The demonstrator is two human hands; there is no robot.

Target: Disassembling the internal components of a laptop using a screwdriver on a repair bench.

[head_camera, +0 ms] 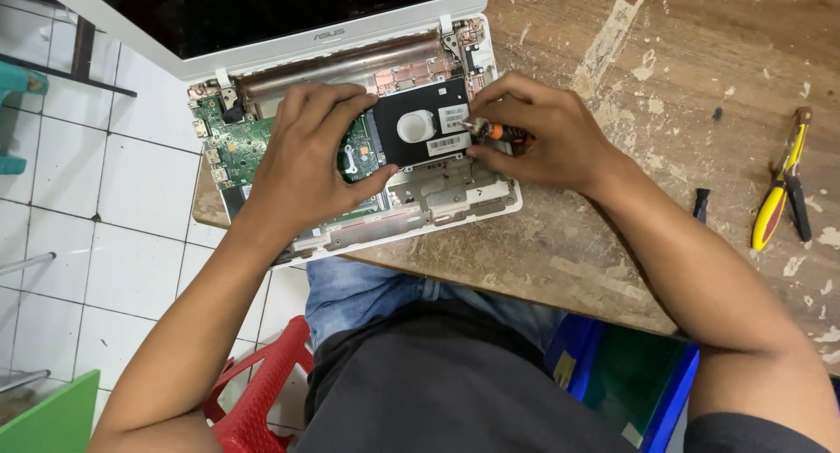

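An opened white laptop [490, 203] lies at the edge of a worn wooden table [682, 59], its cover off and its green circuit board [232, 142] exposed. A black hard drive [418, 120] sits in its bay at the middle. My left hand [306, 155] rests flat on the board, thumb against the drive's left edge. My right hand [534, 133] grips a small screwdriver [494, 132] with an orange and black handle. Its tip meets the drive's right edge.
Yellow-handled pliers [781, 186] and a small black piece [701, 203] lie on the table at the right. The laptop's screen [262, 15] stands open behind. Below are a red plastic stool [262, 392], a blue bin [630, 374] and white floor tiles [105, 243].
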